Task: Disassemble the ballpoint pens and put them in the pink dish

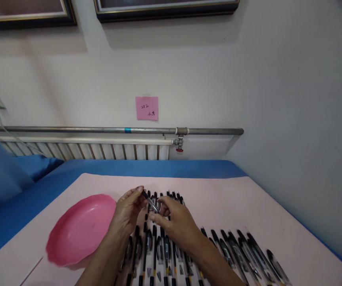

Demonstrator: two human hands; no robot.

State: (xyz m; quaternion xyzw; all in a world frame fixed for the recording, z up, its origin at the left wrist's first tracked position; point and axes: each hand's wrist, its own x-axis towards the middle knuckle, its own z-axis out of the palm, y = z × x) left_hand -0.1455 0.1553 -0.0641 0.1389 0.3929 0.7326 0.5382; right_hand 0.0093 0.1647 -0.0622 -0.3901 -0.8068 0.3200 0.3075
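A pen [150, 201] with a black end and a clear barrel slants between my two hands above the pink sheet. My left hand [129, 210] pinches its black upper end between thumb and fingers. At the lower, clear end, my right hand [175, 218] has its thumb and bent fingers closed around the barrel. Beneath and in front of both hands lie rows of pen parts [154, 254], black caps, clear barrels and refills with yellowish bits, partly hidden by my forearms. Another group of black-capped pens [239, 254] lies to the right of my right forearm.
A pink scalloped bowl [81, 230] stands to the left of my left hand. Near it lies a thin white stick [31, 272]. The pink sheet [218, 198] covers a blue surface [159, 169]. Behind are a radiator [99, 149], a pipe with a valve [179, 143] and the wall.
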